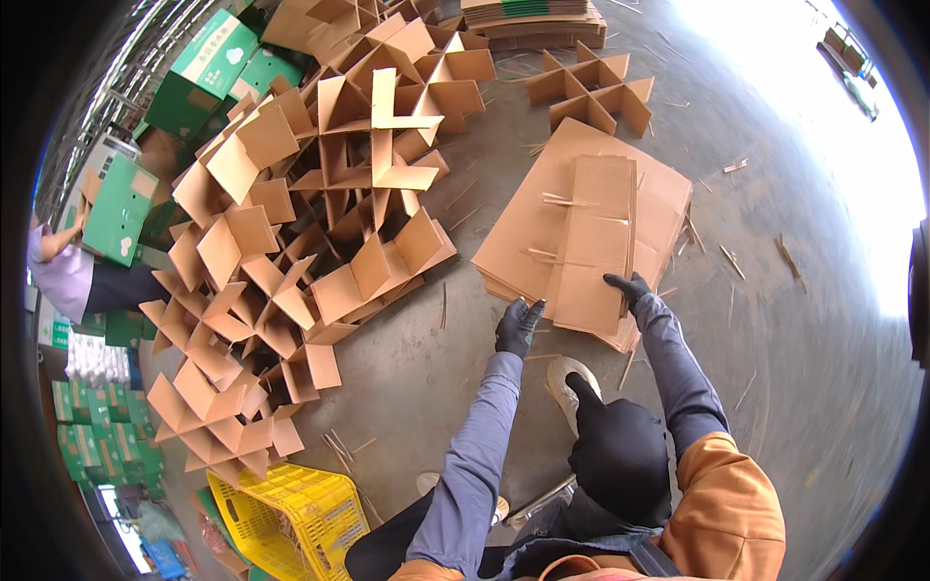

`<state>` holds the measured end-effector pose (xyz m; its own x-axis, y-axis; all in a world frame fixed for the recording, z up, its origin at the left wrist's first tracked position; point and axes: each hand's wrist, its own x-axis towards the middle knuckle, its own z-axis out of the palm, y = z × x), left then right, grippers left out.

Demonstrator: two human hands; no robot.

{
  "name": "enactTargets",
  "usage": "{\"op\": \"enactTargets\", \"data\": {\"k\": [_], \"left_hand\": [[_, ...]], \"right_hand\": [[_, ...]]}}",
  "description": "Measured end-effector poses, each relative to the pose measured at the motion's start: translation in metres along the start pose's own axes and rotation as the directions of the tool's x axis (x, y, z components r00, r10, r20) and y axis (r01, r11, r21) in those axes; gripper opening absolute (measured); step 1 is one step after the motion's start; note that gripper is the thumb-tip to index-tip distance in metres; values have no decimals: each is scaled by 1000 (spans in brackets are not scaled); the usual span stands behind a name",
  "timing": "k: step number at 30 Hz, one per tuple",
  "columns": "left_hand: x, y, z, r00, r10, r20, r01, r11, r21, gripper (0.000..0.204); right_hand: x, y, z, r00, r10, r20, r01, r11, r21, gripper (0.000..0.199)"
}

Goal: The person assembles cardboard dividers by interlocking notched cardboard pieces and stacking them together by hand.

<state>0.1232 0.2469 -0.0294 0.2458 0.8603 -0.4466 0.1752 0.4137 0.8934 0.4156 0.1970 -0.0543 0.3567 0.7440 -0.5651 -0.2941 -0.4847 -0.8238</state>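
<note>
A pile of flat brown slotted cardboard pieces (593, 242) lies on larger cardboard sheets (523, 228) on the concrete floor in front of me. Both my hands wear black gloves and reach forward to the pile's near edge. My left hand (518, 326) is at the near left corner of the top piece, fingers extended and touching its edge. At the near right corner, my right hand (628, 288) has its fingers curled over the edge of the top piece. My sleeves are grey-blue.
A big heap of assembled cardboard grid dividers (291, 242) covers the floor to the left, and one more divider (591, 92) lies far ahead. Green boxes (203, 68) stand far left beside another person (68, 276). A yellow crate (291, 513) sits near my left. Cardboard scraps litter the floor.
</note>
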Motion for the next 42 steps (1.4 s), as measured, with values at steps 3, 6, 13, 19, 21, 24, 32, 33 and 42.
{"op": "enactTargets", "data": {"k": [3, 6, 13, 19, 21, 24, 32, 33, 42], "left_hand": [[3, 17, -26, 975, -198, 102, 204, 977, -53, 69], [-1, 28, -44, 894, -267, 359, 405, 823, -399, 68], [-25, 28, -83, 749, -515, 418, 504, 851, 146, 66], [-59, 32, -140, 888, -93, 450, 168, 977, -130, 71], [-95, 50, -187, 958, -56, 280, 58, 998, 0, 69], [-173, 52, -272, 998, 55, 36, -63, 958, 279, 70], [-374, -113, -369, 840, 52, -541, 397, 620, 676, 77], [-378, -139, -363, 790, 137, -598, 422, 585, 692, 79], [-355, -160, -356, 666, -10, -746, 472, 780, 411, 60]], "right_hand": [[-36, 6, 46, 996, -17, 84, -6, 963, 271, 56], [-60, 24, 69, 996, 0, 93, -28, 953, 302, 59], [-112, 45, 117, 957, 91, 276, -211, 869, 447, 64], [-139, 18, 166, 829, 54, 556, -250, 926, 283, 54], [-161, -8, 206, 755, 103, 648, -76, 995, -70, 54], [-185, -38, 268, 523, 390, 758, 198, 809, -554, 56], [-263, 16, 416, 297, 253, 921, 855, 358, -374, 68], [-274, 38, 430, 249, 205, 946, 891, 335, -307, 75], [-339, 194, 511, 319, -133, 939, 917, 292, -270, 103]]}}
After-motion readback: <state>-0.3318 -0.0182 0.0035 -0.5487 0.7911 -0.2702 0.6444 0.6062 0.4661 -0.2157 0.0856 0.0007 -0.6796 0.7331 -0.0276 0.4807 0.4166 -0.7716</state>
